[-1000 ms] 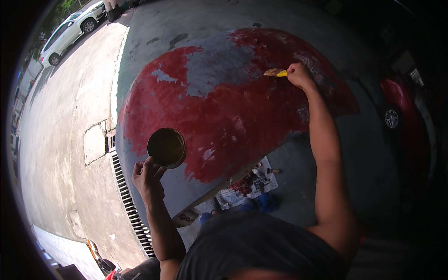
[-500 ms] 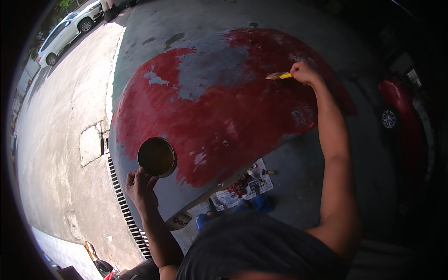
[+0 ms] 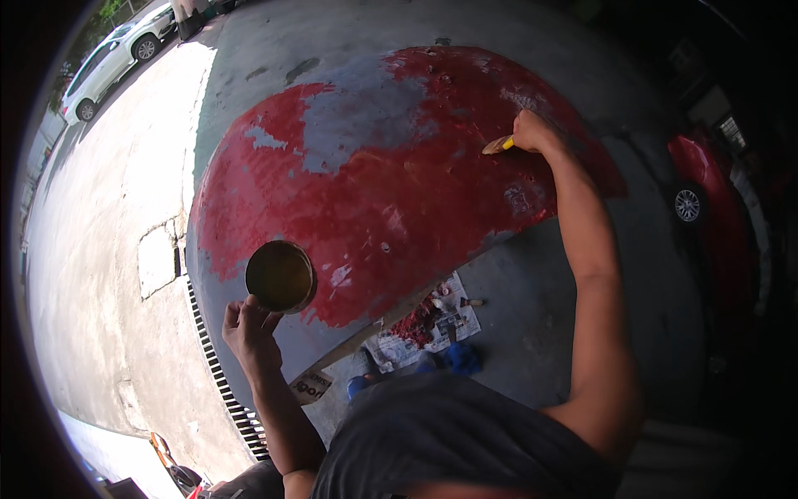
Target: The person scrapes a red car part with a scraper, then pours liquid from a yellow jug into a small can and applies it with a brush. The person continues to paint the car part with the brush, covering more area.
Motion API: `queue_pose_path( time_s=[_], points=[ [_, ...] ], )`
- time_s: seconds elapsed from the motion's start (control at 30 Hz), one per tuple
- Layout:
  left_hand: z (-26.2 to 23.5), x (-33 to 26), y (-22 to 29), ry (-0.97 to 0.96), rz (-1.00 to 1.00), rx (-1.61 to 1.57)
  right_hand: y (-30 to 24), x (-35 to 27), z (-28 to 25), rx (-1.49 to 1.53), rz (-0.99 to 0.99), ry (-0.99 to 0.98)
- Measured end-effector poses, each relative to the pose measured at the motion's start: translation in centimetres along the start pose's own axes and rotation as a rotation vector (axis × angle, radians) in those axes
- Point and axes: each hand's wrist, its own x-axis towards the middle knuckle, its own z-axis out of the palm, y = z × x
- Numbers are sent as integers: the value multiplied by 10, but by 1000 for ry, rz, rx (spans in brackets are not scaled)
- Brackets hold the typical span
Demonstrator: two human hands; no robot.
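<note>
A large curved panel, like a car hood (image 3: 332,212), lies in front of me, patchy with red paint and bare grey areas. At its left side my left hand (image 3: 252,328) grips the rim of a round can (image 3: 281,276) with dark yellowish liquid inside. My right hand (image 3: 536,131) is closed round the yellow handle of a paintbrush (image 3: 499,145), over the right part of the panel. The brush's bristles point left at the red surface; whether they touch it I cannot tell. Some of the paint looks wrinkled and loose.
Newspaper (image 3: 457,312) with red paint scrapings (image 3: 416,324) and a small handled tool (image 3: 471,303) lies on the floor by my blue footwear (image 3: 463,359). A drain grate (image 3: 212,349) runs along the left. A white car (image 3: 116,58) stands far left, a red car (image 3: 706,179) at right.
My right hand and the paintbrush have shifted slightly nearer, and the brush has turned so its bristles tilt lower. My left hand keeps holding the can. The view has shifted a little.
</note>
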Motion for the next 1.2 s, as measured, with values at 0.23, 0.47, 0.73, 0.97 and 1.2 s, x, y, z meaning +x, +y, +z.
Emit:
queue_pose_path(
  time_s=[0.23,0.47,0.73,0.97,1.2],
  points=[
    [4,-7,2,19,12,26,-5,5,-18,317,-72,133],
    [-13,-11,0,9,-1,47,-14,-61,69,442,-66,73],
    [-15,-10,4,27,7,-4,31,-140,41,323,-171,-22],
    [15,-17,-9,-78,-17,-25,-53,-54,86,524,-156,258],
    [37,-11,-22,-181,-77,19,-27,-176,72,416,-244,25]
  ],
)
